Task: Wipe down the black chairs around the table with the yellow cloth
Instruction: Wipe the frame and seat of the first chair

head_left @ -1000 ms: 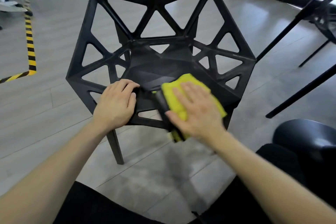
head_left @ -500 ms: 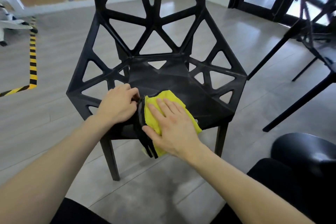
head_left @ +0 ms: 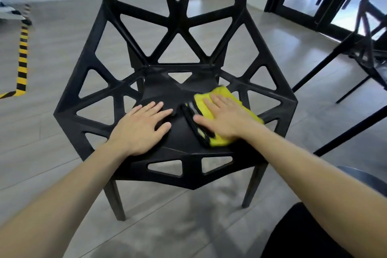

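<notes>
- Head view: your right hand [head_left: 225, 118] lies flat on the yellow cloth [head_left: 230, 115], fingers [head_left: 209, 104] straight and pressing it to the right side of the black chair [head_left: 180, 90] seat, gripping nothing.
- Your left hand [head_left: 142, 125] rests open on the left of the seat, fingers spread, apparently steadying the chair.
- The cloth, black-edged on its left fold, sits just beside the left hand without touching it.
- Judged from this moment, you are mid-wipe on the seat; the lattice backrest, side frames and legs look untouched, though no dirt shows either way.
- Another black chair [head_left: 368, 54] stands at the right edge, well apart and presumably waiting; no table is clearly in view.
</notes>
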### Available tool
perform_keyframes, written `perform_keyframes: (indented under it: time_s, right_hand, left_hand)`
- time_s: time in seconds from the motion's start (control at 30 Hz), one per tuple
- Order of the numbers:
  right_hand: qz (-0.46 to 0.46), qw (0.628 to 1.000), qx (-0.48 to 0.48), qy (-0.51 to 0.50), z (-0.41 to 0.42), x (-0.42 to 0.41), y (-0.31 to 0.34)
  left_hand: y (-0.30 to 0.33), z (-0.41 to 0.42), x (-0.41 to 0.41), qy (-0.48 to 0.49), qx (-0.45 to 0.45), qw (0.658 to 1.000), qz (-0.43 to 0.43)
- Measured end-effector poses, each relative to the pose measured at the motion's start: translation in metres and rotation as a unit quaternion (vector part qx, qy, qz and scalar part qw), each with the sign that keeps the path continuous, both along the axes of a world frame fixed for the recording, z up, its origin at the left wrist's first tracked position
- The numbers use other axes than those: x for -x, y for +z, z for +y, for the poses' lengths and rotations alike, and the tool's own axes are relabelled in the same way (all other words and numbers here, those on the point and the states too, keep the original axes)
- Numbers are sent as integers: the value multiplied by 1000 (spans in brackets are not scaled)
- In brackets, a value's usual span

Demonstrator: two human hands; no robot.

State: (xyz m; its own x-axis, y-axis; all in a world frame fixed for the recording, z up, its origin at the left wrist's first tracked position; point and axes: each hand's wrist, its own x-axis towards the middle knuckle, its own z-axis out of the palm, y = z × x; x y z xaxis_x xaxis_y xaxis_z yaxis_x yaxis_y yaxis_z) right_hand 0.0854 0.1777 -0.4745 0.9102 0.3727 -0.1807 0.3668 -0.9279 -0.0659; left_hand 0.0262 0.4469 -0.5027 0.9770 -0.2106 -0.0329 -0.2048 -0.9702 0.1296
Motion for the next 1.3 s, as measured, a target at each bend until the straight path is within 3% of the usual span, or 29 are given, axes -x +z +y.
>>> perform_keyframes:
  time_s: [0.17,0.4,0.5,0.6,0.83,1.1,1.3]
  right_hand:
    - [-13,997,21,-69,57,-98,-19]
    - [40,999,-16,-20,-5,24,2]
    - [24,1000,5,-12,-24,67,13]
    - [14,999,27,-20,-16,32,4]
    - [-76,996,18,-33,41,-131,-22]
    - [-90,994,53,18,-4,-85,-15]
    - [-98,995,16,15,30,-127,-25]
  left_hand:
    - [4,-1,2,0,-3,1000,-3]
    - [10,-27,-58,96,-1,994,-46]
    - [-10,-43,-78,57,-3,998,-26]
    - [-21,-36,-81,27,10,999,-13]
    - [-17,-37,-74,32,14,999,-38]
    - [-17,-35,-72,33,20,999,-30]
    - [-19,-39,-72,26,5,999,-33]
